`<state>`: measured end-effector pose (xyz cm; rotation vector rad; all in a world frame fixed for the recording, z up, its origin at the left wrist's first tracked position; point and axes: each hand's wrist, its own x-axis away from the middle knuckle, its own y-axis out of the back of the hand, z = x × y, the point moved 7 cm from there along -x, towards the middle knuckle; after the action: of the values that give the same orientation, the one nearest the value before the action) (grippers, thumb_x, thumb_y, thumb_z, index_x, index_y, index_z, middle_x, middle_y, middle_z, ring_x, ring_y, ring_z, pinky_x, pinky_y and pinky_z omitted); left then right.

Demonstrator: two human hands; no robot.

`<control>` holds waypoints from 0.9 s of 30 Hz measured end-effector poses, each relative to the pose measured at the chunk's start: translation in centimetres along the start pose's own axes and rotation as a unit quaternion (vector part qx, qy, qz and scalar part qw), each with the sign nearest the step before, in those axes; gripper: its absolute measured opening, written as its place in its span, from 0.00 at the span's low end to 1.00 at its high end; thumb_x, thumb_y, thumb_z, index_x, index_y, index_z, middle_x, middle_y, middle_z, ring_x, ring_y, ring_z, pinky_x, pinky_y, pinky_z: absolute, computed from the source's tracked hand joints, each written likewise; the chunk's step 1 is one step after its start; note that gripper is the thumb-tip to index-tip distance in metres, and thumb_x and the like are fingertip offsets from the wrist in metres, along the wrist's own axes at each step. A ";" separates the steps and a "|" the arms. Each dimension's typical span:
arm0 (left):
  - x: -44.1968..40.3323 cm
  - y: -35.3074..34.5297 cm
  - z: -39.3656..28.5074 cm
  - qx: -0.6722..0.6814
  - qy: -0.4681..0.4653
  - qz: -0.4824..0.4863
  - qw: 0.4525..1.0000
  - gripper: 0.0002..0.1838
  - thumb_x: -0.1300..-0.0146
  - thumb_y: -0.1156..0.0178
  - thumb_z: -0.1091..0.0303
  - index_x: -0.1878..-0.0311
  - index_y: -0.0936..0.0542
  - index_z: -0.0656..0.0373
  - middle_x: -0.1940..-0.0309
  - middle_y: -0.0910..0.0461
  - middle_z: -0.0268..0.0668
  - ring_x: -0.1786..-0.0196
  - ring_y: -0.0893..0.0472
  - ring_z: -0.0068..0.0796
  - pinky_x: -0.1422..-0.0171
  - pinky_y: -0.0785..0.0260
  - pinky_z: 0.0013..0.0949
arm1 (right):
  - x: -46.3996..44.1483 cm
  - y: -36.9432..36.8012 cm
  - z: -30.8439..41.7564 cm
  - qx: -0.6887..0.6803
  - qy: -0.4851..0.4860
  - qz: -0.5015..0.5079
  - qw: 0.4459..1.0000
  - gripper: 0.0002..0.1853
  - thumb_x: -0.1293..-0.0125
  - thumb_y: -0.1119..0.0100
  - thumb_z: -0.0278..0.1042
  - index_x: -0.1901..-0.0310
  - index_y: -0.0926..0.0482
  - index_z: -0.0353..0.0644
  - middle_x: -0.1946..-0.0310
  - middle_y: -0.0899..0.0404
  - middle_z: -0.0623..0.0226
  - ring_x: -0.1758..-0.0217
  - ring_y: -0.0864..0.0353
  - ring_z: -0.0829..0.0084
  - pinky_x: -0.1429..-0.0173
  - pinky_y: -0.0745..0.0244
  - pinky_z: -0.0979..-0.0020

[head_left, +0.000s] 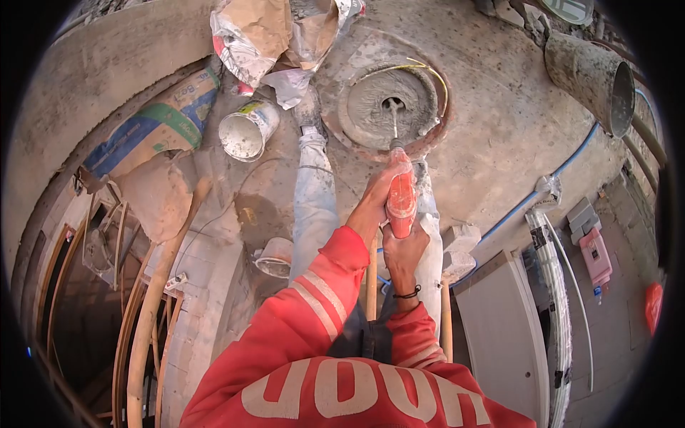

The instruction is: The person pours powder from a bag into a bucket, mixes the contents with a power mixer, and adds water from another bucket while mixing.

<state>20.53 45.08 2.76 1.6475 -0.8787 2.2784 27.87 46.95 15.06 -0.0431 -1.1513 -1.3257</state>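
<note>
Both of my hands are on a red power drill [402, 194], dusted with grey. My left hand [372, 201] is wrapped around its front part, near the chuck. My right hand [407, 253], with a dark band at the wrist, grips the rear end. A mixing rod [394, 125] runs from the chuck down into wet grey mortar [360, 114], where a hollow has formed around it. The mortar fills a round tub [348, 134] standing between and ahead of my feet. The rod's lower end is hidden in the mix.
A dirty white bucket [248, 132] and torn paper bags [264, 43] lie left of the tub. A cement sack [153, 128] and a shovel [160, 189] are further left. A mortar-caked bucket [589, 82] lies right, near a blue hose [510, 212]. A smaller pot [275, 258] sits by my left leg.
</note>
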 end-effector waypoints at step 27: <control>-7.1 50.8 -20.2 0.326 -0.219 -0.274 0.878 0.27 0.29 0.44 0.74 0.28 0.33 0.68 0.33 0.28 0.53 0.32 0.26 0.57 0.30 0.23 0.62 | 3.2 -5.0 -1.9 0.014 -0.092 -0.002 0.996 0.12 0.44 0.33 0.26 0.59 0.18 0.27 0.71 0.18 0.65 0.65 0.22 0.79 0.57 0.24 0.71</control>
<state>-17.46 16.90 -25.56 2.3448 0.3712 1.8997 24.64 41.89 13.43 -0.1461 -1.3255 -1.3294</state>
